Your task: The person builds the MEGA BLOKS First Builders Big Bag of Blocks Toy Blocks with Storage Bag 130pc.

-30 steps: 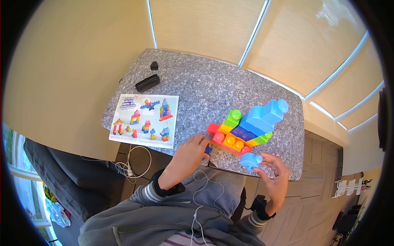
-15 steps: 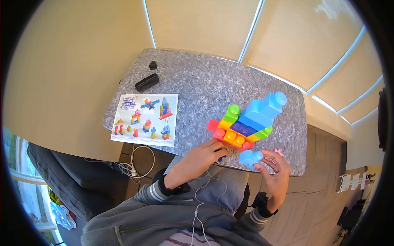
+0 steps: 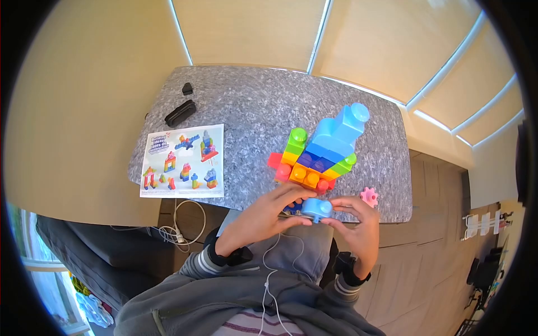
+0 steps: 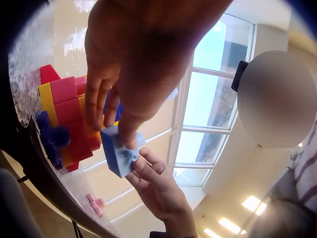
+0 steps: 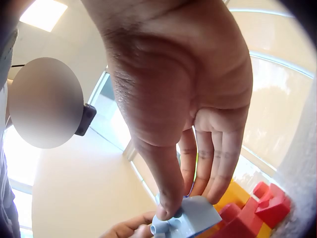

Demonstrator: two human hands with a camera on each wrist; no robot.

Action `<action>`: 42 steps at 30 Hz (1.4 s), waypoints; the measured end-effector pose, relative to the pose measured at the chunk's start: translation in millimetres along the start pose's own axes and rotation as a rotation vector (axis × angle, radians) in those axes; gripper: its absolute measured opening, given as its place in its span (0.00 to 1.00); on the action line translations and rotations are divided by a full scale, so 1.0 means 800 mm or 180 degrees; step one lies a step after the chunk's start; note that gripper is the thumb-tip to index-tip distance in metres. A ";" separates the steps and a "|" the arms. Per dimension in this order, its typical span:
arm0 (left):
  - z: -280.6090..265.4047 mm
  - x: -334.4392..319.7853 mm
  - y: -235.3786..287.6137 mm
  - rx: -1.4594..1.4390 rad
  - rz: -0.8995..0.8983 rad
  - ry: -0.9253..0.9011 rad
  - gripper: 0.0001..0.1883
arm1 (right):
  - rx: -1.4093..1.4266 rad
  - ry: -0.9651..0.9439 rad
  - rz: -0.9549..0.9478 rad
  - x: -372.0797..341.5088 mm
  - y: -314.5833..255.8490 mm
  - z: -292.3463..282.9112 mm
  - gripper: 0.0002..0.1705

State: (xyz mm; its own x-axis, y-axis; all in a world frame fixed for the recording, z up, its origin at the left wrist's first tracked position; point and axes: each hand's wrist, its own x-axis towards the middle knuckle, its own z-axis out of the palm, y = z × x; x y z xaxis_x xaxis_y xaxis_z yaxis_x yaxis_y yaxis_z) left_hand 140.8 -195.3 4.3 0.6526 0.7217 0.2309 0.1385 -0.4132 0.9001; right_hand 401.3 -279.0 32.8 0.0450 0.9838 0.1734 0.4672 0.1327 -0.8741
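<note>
A light blue building block is held between both hands at the table's front edge. My left hand has its thumb and fingers at the block's left side. On the other side, my right hand pinches it between thumb and fingertips; the right thumb presses near the small peg in the right wrist view. Beside my left fingers lies a dark blue block, partly hidden by that hand in the head view. Just behind stands a block build of red, orange, yellow, green and blue pieces, topped in light blue.
A pink gear-shaped piece lies right of my right hand on the speckled grey table. An illustrated building-ideas sheet is at left. Behind it are a black case and a small black object.
My right hand has brought the light blue block leftward to my left hand. The left hand has moved from the dark blue block onto the light blue one. The head view has shifted slightly.
</note>
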 end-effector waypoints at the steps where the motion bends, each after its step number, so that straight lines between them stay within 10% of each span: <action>1: -0.002 -0.001 0.000 0.0045 0.0029 -0.0016 0.28 | 0.0009 0.0028 0.0023 0.001 -0.001 0.006 0.25; 11: -0.028 0.013 -0.010 0.0537 0.0274 0.1424 0.28 | 0.0034 0.0550 -0.0308 0.007 -0.003 0.022 0.20; 22: -0.018 0.022 -0.023 0.1025 0.0281 0.1222 0.29 | -0.0397 -0.0359 -0.0505 0.003 0.022 0.086 0.27; 42: 0.032 0.035 -0.040 0.1523 0.0553 0.2073 0.30 | -0.0571 -0.0186 -0.0514 0.001 0.039 0.104 0.30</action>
State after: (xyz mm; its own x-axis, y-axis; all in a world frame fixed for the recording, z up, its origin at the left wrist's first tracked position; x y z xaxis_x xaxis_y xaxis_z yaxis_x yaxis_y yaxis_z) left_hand 173.8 -176.2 -27.4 0.1519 0.7422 0.6527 0.4737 -0.6343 0.6110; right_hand 342.7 -263.9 -32.2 -0.0918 0.9575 0.2733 0.6137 0.2705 -0.7417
